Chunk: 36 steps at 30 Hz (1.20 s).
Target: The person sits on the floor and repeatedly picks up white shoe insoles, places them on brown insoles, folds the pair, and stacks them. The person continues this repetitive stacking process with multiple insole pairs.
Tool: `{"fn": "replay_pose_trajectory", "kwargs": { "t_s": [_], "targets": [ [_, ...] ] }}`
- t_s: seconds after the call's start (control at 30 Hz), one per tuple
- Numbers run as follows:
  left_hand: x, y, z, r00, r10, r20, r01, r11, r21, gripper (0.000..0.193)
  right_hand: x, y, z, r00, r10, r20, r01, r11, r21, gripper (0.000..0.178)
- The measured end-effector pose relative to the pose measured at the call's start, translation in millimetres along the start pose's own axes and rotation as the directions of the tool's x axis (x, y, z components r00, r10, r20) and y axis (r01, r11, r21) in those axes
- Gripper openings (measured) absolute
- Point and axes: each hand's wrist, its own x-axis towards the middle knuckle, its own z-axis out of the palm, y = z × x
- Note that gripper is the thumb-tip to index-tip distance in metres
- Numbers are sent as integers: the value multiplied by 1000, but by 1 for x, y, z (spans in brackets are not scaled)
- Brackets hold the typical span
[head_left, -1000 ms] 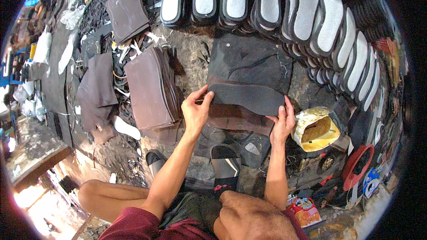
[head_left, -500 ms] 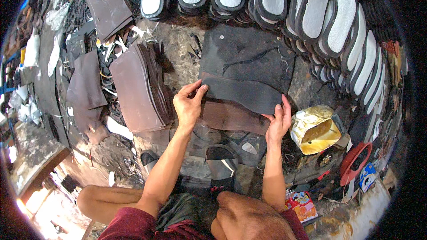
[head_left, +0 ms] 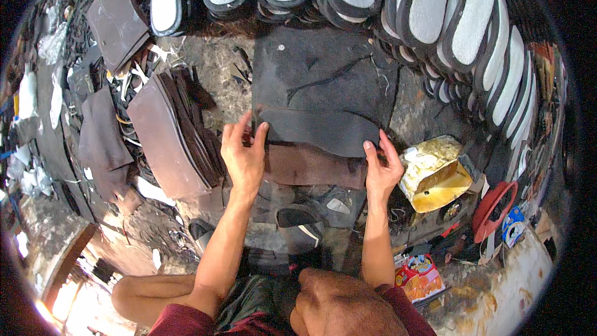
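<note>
A black, sole-shaped piece [head_left: 317, 129] lies across a brown sheet [head_left: 314, 165] in front of me, over a dark mat [head_left: 311, 62]. At its left end is my left hand [head_left: 244, 155], with thumb and fingers apart and nothing gripped between them. My right hand [head_left: 382, 168] is at the opposite end. Its thumb rests by the sole piece's edge and its fingers stretch out past the tip, spread rather than closed. The lower edge of the sole piece overlaps the brown sheet, covering part of it.
Long stacks of dark soles with white tops [head_left: 429, 3] curve around the far and right sides. Stacked brown sheets [head_left: 165, 140] stand to the left, with more brown sheets [head_left: 117, 22] beyond. A yellowish cut-open container [head_left: 435, 171] and a red oval ring [head_left: 494, 211] lie at right.
My left hand has loosened its pinch on the sole piece and its fingers have spread. The right hand's fingers have also eased apart. The whole view has shifted slightly.
</note>
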Motion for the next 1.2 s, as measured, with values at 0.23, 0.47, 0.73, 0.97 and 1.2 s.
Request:
{"fn": "replay_pose_trajectory", "kwargs": {
  "t_s": [0.23,0.47,0.73,0.97,1.2],
  "targets": [
    [34,11,6,578,663,475,-779,623,77,51,2,-19,8,908,-383,-170,288,865,-412,49],
    [35,66,-30,471,537,699,-811,576,104,39,-94,-40,10,996,-38,84,33,998,59,27],
    [-121,108,-118,834,512,208,-489,859,-152,91,-77,-138,3,936,165,312,-344,627,699,49],
    [-137,122,-101,852,-226,471,506,132,-852,59,-84,-181,-19,859,-180,480,-261,652,712,48],
    [-143,96,-97,859,-171,483,488,-12,-873,47,-92,-157,-41,834,-179,522,-313,625,715,56]
  ]
}}
